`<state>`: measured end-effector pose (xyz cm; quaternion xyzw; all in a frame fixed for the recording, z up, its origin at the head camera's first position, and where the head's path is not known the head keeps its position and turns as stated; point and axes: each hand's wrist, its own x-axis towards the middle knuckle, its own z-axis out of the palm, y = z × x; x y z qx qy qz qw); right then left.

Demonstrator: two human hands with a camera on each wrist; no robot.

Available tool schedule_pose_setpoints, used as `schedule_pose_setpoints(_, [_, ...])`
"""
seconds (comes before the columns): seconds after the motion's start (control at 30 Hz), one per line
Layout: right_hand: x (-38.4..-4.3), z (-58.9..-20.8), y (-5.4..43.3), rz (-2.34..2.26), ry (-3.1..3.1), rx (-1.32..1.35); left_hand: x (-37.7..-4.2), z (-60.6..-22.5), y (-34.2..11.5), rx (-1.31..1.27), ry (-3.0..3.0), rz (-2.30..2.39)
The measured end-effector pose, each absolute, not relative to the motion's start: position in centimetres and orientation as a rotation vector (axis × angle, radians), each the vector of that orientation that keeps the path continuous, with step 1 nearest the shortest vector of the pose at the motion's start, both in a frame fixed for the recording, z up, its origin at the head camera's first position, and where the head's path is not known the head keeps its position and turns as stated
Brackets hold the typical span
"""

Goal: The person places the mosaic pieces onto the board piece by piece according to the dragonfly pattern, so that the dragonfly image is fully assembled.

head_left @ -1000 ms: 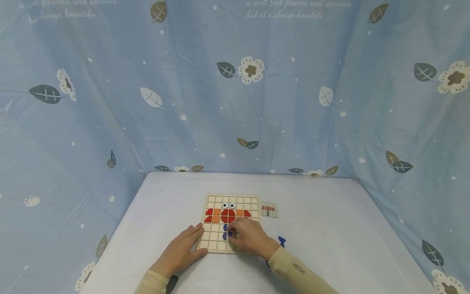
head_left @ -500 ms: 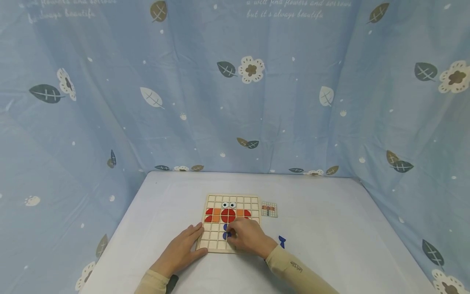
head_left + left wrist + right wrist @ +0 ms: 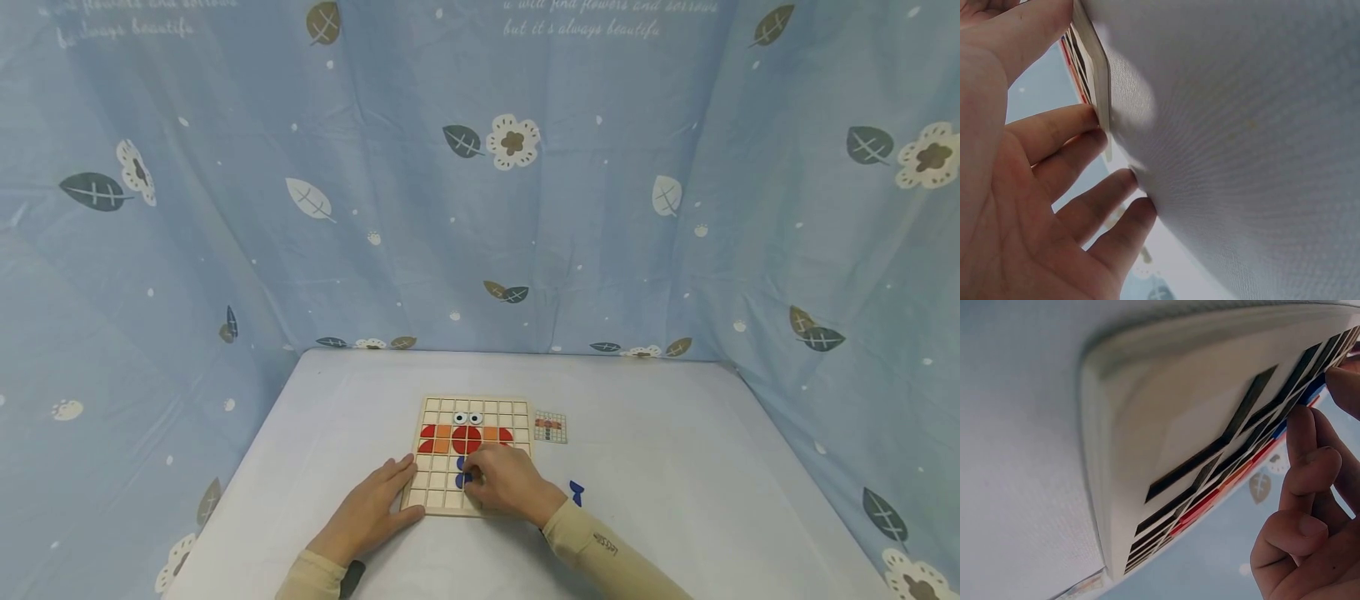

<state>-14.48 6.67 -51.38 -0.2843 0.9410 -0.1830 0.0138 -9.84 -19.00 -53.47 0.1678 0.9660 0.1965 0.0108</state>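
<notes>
A wooden grid board (image 3: 437, 483) lies flat on the white table, holding colored tiles: a red circle (image 3: 467, 440), orange squares (image 3: 442, 439), red quarter-rounds and two eye tiles (image 3: 468, 418). Below the circle sit rounded blue tiles (image 3: 461, 481). My right hand (image 3: 510, 483) reaches over the board's lower right, thumb and forefinger pinching at a blue tile (image 3: 1314, 391); its other fingers are curled. My left hand (image 3: 375, 508) rests at the board's lower left corner, fingers fairly straight, with forefinger and thumb touching the frame. The right hand hides part of the board.
A small pattern card (image 3: 551, 427) lies beside the board's right edge. Loose blue tiles (image 3: 576, 492) lie on the table (image 3: 675, 467) near my right wrist. A blue patterned curtain (image 3: 480, 208) encloses the back and sides.
My right forearm has shifted and turned slightly, while its fingertips stay at the blue tiles. The left hand and the board stay in place.
</notes>
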Motion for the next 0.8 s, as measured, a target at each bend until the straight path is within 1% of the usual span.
schedule_pose_setpoints(0.57, [-14.6, -51.6, 6.5, -0.572, 2.931, -0.885, -9.9, -53.5, -19.0, 0.541, 3.014, 0.615])
schedule_pose_setpoints(0.8, [-14.3, -51.3, 7.7, -0.662, 2.922, -0.888, -10.1, -53.5, -19.0, 0.516, 3.003, 0.589])
